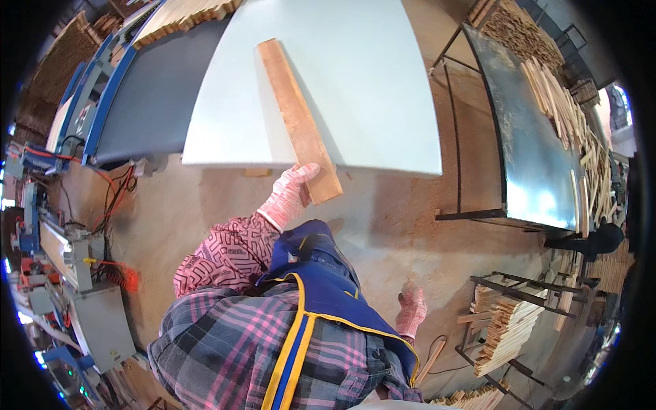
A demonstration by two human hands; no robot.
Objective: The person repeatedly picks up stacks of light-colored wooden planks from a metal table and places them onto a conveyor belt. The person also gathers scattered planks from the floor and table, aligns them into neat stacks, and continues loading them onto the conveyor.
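My left hand (pixel 294 190), in a pink-and-white knit glove, grips the near end of a flat reddish-brown wooden board (pixel 295 113), thumb on top. The board reaches away across a white tabletop (pixel 362 75), its near end sticking out past the table's front edge. My right hand (pixel 412 309), gloved the same way, hangs low beside my blue apron (pixel 342 307) with yellow trim. It appears loosely open, with nothing seen in it.
A dark conveyor belt (pixel 160 96) in a blue frame stands at left, with machines and cables below it. On the right, a metal-topped table (pixel 523 137) carries wooden strips (pixel 553 102). Stacked wood (pixel 512 328) sits on a low rack nearer me.
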